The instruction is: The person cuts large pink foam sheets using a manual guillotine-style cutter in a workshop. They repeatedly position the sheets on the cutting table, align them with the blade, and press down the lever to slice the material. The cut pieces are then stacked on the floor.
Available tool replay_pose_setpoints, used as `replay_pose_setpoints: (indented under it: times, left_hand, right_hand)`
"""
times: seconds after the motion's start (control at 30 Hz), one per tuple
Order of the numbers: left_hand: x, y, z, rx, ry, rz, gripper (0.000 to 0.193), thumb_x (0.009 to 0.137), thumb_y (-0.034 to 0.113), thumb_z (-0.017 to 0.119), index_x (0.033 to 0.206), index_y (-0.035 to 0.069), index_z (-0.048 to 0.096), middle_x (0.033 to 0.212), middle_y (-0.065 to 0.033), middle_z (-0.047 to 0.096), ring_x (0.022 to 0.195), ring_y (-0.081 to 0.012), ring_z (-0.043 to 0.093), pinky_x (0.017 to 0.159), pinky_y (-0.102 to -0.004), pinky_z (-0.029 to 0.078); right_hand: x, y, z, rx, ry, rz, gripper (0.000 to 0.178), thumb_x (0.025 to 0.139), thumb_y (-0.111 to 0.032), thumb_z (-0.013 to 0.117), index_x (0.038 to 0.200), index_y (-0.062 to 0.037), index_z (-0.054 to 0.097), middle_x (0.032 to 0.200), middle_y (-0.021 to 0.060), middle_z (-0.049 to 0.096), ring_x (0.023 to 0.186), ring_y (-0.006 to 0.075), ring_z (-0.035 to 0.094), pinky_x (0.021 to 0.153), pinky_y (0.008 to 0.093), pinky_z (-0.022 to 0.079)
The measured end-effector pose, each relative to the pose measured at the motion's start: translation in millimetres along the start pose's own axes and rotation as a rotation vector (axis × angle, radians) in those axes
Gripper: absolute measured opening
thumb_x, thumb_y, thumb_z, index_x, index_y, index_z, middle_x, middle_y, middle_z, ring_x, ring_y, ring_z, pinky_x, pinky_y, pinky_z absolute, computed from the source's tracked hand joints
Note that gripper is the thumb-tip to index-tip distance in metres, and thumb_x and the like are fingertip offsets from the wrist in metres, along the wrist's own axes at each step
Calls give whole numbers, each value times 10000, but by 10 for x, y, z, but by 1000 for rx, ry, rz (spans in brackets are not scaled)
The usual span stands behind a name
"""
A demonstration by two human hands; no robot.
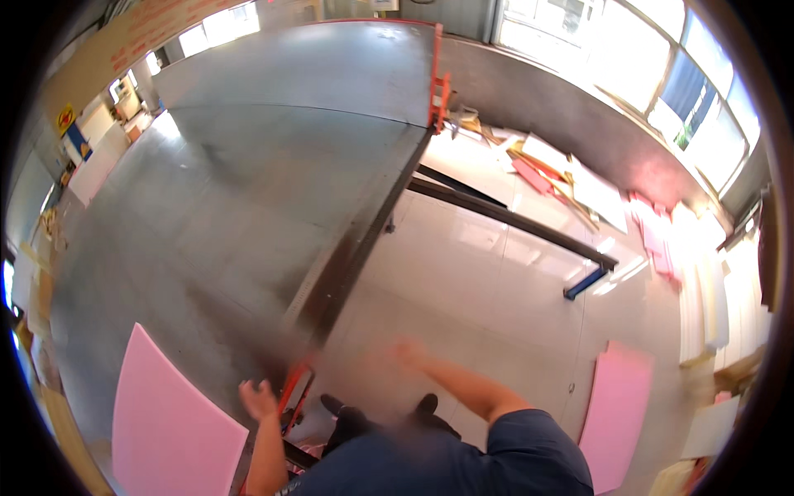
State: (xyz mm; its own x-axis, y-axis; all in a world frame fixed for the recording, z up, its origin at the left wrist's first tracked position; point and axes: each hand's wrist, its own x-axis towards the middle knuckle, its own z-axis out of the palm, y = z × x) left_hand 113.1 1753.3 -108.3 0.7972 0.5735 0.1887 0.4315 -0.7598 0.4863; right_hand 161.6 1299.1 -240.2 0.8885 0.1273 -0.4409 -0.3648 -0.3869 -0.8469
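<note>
My left hand (259,400) is raised in front of me with its fingers apart and nothing in it. It is nearest to a large pink foam board (175,417), which lies just to its left; a gap shows between them. My right hand (404,354) reaches forward over the floor, right of the table's dark edge, and motion smears its fingers. Ahead of me is a wide grey metal-topped table (240,207). An orange-red metal part (295,382) sits at its near corner, beside my left hand.
A grey upright panel (306,66) with an orange post (437,99) stands at the table's far end. A dark steel bar (513,223) on a blue leg (585,283) juts right. Pink boards (616,413) lie on the floor at right, with offcuts (550,169) by the wall.
</note>
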Motion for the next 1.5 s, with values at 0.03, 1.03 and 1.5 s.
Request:
replay_pose_setpoints:
  times: [0.03, 1.03, 1.5]
  left_hand:
    - [-15, 413, 65, -44, -105, 134, 490, 839, 268, 665, 1185, -64, 570, 1309, -245, 538, 1250, -381, 486, 1089, -436, 365]
    - [-6521, 7817, -2059, -2727, -3013, 445, 483, 858, 460, 717, 986, -5, 709, 860, -182, 681, 724, -330, 654, 628, -385, 535]
    - [-8673, 7909, 578, -75, -2442, 1386, 180, 922, -4, 568, 1083, -23, 647, 749, -73, 659, 708, -120, 637, 677, -270, 529]
  right_hand:
    - [-250, 61, -391, -128, 165, 3, 469, 921, -358, 628, 1304, -92, 573, 1155, 127, 676, 1045, 292, 645, 913, 411, 512]
    - [-4971, 2760, -1204, 1208, 1430, 1023, 277, 852, -166, 622, 976, 75, 680, 688, 111, 657, 614, 219, 668, 562, 280, 538]
    - [-6805, 4687, -1220, 787, 1161, 1386, 403, 867, -344, 525, 1013, -14, 704, 1073, 208, 682, 979, 322, 669, 897, 420, 516]
